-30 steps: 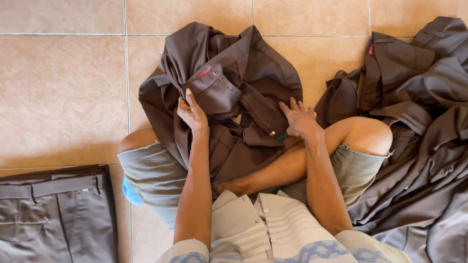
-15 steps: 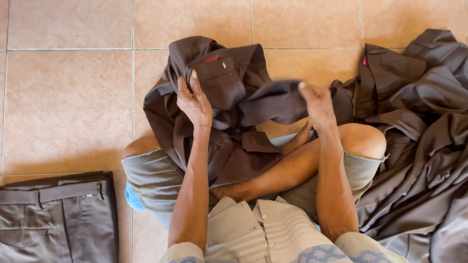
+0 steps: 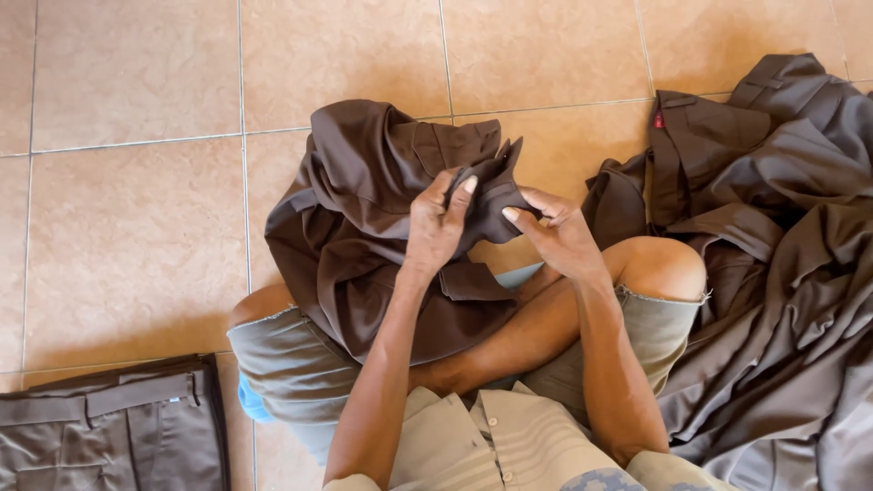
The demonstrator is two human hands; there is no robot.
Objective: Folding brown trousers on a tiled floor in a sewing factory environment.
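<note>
Brown fabric is what both hands are closed on: a bunched fold of the dark brown garment [image 3: 364, 236] is pinched between the left hand [image 3: 436, 227] and the right hand [image 3: 559, 236], with the rest draped over the lap and onto the tiled floor [image 3: 127, 227]. A small red label [image 3: 657, 119] is seen on the brown clothes pile [image 3: 782, 255] at right. Grey folded trousers [image 3: 109, 427] are cut off at the bottom left corner, so their shape can't really be made out.
</note>
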